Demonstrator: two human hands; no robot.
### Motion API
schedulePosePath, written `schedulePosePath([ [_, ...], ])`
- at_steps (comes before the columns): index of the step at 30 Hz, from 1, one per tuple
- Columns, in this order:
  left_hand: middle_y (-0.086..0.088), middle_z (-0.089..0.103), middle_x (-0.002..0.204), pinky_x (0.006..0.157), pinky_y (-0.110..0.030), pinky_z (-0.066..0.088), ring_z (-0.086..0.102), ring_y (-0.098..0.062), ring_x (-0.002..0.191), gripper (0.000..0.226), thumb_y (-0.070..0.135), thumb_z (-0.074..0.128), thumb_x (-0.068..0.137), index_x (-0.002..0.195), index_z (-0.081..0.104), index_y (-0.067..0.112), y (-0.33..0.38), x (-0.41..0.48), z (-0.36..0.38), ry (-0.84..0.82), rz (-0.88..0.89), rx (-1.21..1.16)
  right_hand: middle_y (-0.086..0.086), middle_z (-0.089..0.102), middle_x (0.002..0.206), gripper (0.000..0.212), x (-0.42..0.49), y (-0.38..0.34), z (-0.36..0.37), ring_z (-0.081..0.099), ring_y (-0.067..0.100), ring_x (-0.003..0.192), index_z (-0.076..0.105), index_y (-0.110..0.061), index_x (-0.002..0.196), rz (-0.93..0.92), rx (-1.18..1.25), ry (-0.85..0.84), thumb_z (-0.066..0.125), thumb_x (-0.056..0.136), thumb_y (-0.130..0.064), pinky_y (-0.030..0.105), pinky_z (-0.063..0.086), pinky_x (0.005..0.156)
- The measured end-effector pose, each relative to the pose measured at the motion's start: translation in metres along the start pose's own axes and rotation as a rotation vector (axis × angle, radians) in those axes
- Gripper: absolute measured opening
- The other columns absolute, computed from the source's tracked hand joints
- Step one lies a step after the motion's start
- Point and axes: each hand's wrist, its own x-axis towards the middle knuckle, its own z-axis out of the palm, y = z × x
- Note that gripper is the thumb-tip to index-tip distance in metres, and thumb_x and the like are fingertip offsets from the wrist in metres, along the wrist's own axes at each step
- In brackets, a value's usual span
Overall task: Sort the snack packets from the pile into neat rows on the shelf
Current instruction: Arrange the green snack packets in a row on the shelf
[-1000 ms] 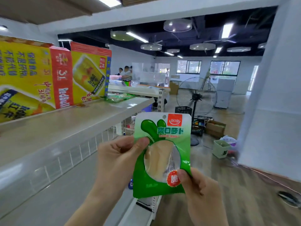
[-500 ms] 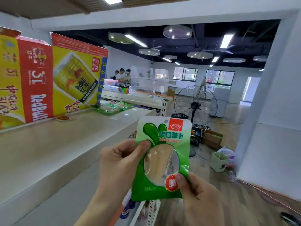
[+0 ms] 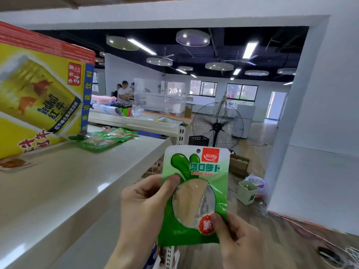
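A green snack packet (image 3: 194,193) with a clear window stands upright in front of me, to the right of the white shelf (image 3: 77,181). My left hand (image 3: 145,206) pinches its left edge, thumb on the front. My right hand (image 3: 237,241) pinches its lower right corner, thumb on the red seal. Several more green snack packets (image 3: 103,138) lie flat at the far end of the shelf top.
A large yellow and red drink carton (image 3: 38,98) stands on the shelf at the left. A small brown packet (image 3: 13,164) lies before it. Beyond are a black floor fan (image 3: 217,125), a green bin (image 3: 247,192), a cardboard box (image 3: 240,164), and people at a far counter.
The view has moved forward along the shelf and turned right; the carton and the far green packets look nearer. Both hands keep the same hold on the packet.
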Motion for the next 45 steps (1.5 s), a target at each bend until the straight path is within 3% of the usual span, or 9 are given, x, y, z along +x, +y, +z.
schedulePosePath([
  [4,-0.010,0.074,0.072,0.050,-0.022,0.053,0.069,-0.016,0.059,0.010,0.022,0.074,0.067,0.071,0.080,0.015,-0.012,0.016,0.014,0.011,0.005,0.012,-0.004,0.072,0.066,0.051,0.019,0.017,-0.001,0.070,0.016,0.062,0.072,-0.047,0.082,-0.015,0.015,0.006,0.054,0.060,-0.090,0.037,0.057,0.062],
  [7,-0.009,0.074,0.071,0.049,-0.019,0.050,0.068,-0.013,0.057,0.011,0.022,0.074,0.068,0.070,0.080,0.014,-0.022,0.026,0.025,0.033,0.033,0.041,-0.006,0.073,0.067,0.006,0.038,0.034,-0.001,0.069,0.011,0.064,0.072,-0.049,0.080,0.027,0.030,-0.057,0.070,0.081,-0.055,0.022,0.053,0.061],
  [12,-0.006,0.075,0.071,0.052,-0.019,0.051,0.069,-0.012,0.059,0.008,0.023,0.073,0.069,0.069,0.081,0.022,-0.040,0.048,0.046,0.133,0.088,0.131,-0.008,0.070,0.061,0.021,0.079,0.054,-0.001,0.063,0.000,0.056,0.072,-0.025,0.060,0.035,0.107,-0.187,0.069,0.080,-0.023,0.006,0.042,0.051],
  [16,-0.002,0.075,0.070,0.054,-0.021,0.054,0.067,-0.011,0.061,0.009,0.028,0.072,0.070,0.068,0.080,0.031,-0.051,0.068,0.062,0.278,0.197,0.257,-0.011,0.065,0.058,0.009,0.119,0.075,0.003,0.056,-0.001,0.052,0.071,-0.039,0.078,-0.075,0.125,-0.242,0.064,0.083,-0.039,0.010,0.039,0.048],
  [22,-0.001,0.074,0.066,0.051,-0.016,0.047,0.063,-0.006,0.055,0.015,0.010,0.074,0.079,0.066,0.079,0.016,-0.058,0.095,0.081,0.430,0.245,0.339,-0.011,0.061,0.050,0.029,0.170,0.094,0.010,0.053,-0.003,0.044,0.071,-0.016,0.065,-0.083,0.310,-0.388,0.070,0.085,-0.037,0.004,0.034,0.043],
  [27,0.001,0.075,0.070,0.054,-0.015,0.050,0.067,-0.005,0.059,0.006,0.017,0.073,0.075,0.072,0.077,0.020,-0.056,0.093,0.081,0.599,0.312,0.441,-0.007,0.072,0.069,0.011,0.190,0.109,0.037,0.066,0.006,0.061,0.074,-0.035,0.079,-0.063,0.408,-0.548,0.067,0.087,-0.040,0.017,0.051,0.053],
  [33,0.005,0.076,0.074,0.062,-0.025,0.058,0.070,-0.009,0.066,0.014,0.022,0.074,0.078,0.069,0.079,0.031,-0.031,0.073,0.047,0.816,0.341,0.609,-0.015,0.066,0.064,0.018,0.188,0.084,0.087,0.060,0.005,0.059,0.067,-0.034,0.071,-0.268,0.446,-0.711,0.060,0.088,-0.039,0.013,0.042,0.050],
  [42,0.009,0.075,0.072,0.059,-0.018,0.054,0.069,-0.004,0.066,0.016,0.012,0.074,0.085,0.075,0.077,0.025,0.011,0.093,-0.010,0.807,0.452,0.748,-0.003,0.056,0.051,0.032,0.194,0.048,0.155,0.046,0.013,0.044,0.064,-0.021,0.064,-0.437,0.384,-0.768,0.057,0.087,-0.043,0.025,0.032,0.043],
  [45,0.004,0.075,0.070,0.058,-0.031,0.057,0.067,-0.010,0.065,0.017,0.014,0.074,0.086,0.073,0.079,0.024,0.021,0.110,-0.031,0.782,0.457,0.737,-0.002,0.049,0.049,0.037,0.201,0.041,0.178,0.039,0.011,0.044,0.058,-0.019,0.061,-0.448,0.366,-0.762,0.057,0.087,-0.045,0.030,0.031,0.047],
])
